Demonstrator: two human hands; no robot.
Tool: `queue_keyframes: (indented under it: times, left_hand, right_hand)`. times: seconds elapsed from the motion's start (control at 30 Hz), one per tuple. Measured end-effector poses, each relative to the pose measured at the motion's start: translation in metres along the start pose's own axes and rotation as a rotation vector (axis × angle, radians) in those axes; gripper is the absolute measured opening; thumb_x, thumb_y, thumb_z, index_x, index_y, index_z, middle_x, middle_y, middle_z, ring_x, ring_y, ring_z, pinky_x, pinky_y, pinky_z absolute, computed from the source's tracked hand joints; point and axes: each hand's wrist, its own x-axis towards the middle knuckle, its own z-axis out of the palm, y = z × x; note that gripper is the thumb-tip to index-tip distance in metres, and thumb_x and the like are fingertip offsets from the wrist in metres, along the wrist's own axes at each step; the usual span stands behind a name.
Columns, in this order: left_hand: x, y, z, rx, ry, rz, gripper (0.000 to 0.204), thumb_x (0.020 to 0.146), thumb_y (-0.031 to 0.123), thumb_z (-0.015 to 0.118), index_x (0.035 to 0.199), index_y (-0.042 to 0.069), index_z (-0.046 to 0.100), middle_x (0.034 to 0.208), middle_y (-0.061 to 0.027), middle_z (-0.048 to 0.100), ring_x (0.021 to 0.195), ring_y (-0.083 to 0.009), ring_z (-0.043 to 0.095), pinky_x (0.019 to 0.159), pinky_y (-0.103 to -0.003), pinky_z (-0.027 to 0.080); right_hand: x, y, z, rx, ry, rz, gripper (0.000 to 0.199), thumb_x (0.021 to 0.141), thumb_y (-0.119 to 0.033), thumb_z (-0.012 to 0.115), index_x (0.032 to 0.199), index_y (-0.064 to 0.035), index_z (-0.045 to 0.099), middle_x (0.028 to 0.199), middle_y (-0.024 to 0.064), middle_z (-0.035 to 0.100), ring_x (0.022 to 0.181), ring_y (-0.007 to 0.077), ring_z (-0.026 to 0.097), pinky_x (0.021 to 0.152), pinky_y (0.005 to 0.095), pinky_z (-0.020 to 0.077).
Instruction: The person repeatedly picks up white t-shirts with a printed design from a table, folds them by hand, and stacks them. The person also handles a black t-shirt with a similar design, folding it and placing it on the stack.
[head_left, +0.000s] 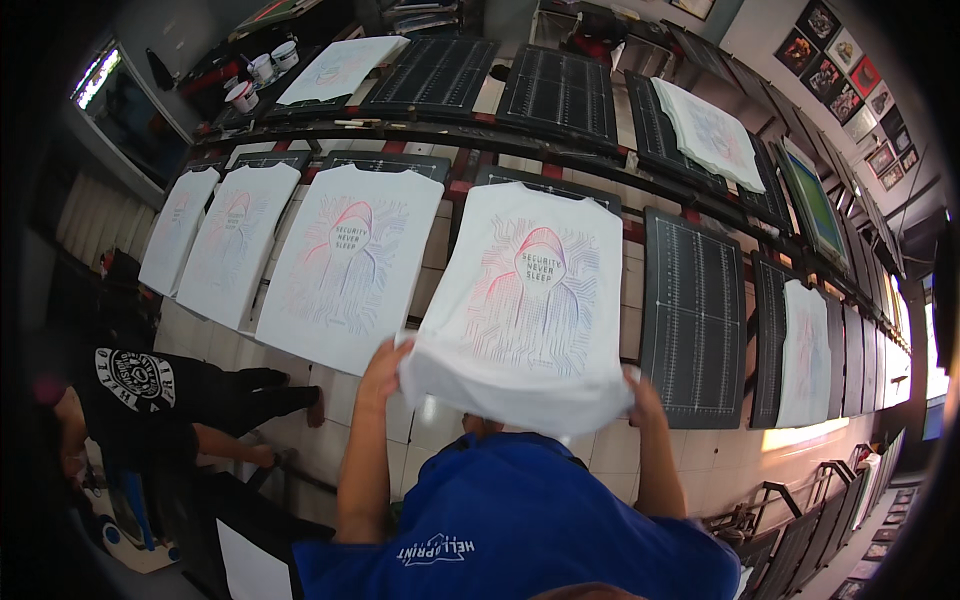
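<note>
A white T-shirt [455, 290] with a red-and-blue hooded-figure print lies over a dark board straight in front of me. My left hand [385, 368] grips its near left edge, fingers closed on the cloth. At the near right edge, my right hand [644, 396] is closed on the same shirt. Between my hands the lower part of the shirt is lifted and folded, slightly blurred. The shirt's far end still rests on the board, whose dark top edge [545, 187] shows behind it.
To the left, another printed white T-shirt [300, 310] covers a board, with more beyond it. A bare black gridded board [692, 320] stands to my right. Paint tubs [262, 68] sit at the far left. A person in black clothing [150, 400] bends at the lower left.
</note>
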Motion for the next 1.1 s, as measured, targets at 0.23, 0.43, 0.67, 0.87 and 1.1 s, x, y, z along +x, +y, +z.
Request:
queue_keyframes:
  times: [0.23,0.43,0.67,0.87,1.1]
  left_hand:
    - [0.126,0.190,0.100,-0.272,-0.413,0.416,0.033,0.099,0.027,0.046,0.119,0.002,0.052,0.113,-0.0101,0.061,0.103,-0.0216,0.060,0.091,-0.036,0.049]
    - [0.103,0.316,0.182,-0.315,-0.450,0.689,0.040,0.098,0.029,0.047,0.120,-0.004,0.049,0.116,-0.0150,0.059,0.107,-0.0258,0.057,0.099,-0.042,0.043]
    - [0.016,0.317,0.177,-0.334,-0.613,0.792,0.037,0.099,0.029,0.043,0.123,0.001,0.049,0.119,-0.0121,0.058,0.110,-0.0230,0.056,0.097,-0.039,0.045]
    - [-0.070,0.319,0.200,-0.323,-0.863,0.629,0.043,0.097,0.037,0.047,0.121,0.002,0.053,0.118,-0.0115,0.060,0.110,-0.0203,0.057,0.097,-0.035,0.045]
    - [-0.104,0.322,0.125,-0.439,-0.422,0.761,0.024,0.090,0.022,0.060,0.099,0.000,0.062,0.097,-0.0148,0.067,0.084,-0.0236,0.068,0.075,-0.036,0.057]
  right_hand:
    - [0.049,-0.304,0.092,0.291,-0.518,-0.579,0.039,0.096,-0.036,0.048,0.111,-0.0007,0.057,0.110,0.0137,0.063,0.101,0.0259,0.061,0.089,0.0431,0.0493]
    - [-0.008,-0.448,0.120,0.286,-0.437,-0.904,0.035,0.095,-0.031,0.052,0.111,0.0003,0.058,0.106,0.0123,0.065,0.096,0.0250,0.063,0.089,0.0393,0.0489]
    - [-0.108,-0.423,0.112,0.318,-0.316,-1.092,0.035,0.095,-0.031,0.052,0.112,-0.0001,0.058,0.106,0.0124,0.065,0.094,0.0226,0.064,0.087,0.0381,0.0508]
    - [-0.195,-0.439,0.124,0.165,-0.354,-1.192,0.033,0.094,-0.031,0.055,0.104,0.0004,0.061,0.096,0.0111,0.067,0.082,0.0192,0.066,0.075,0.0307,0.0540]
    - [-0.195,-0.409,0.165,0.167,-0.356,-1.249,0.035,0.094,-0.028,0.056,0.106,0.0044,0.060,0.096,0.0119,0.067,0.082,0.0167,0.066,0.073,0.0269,0.0535]
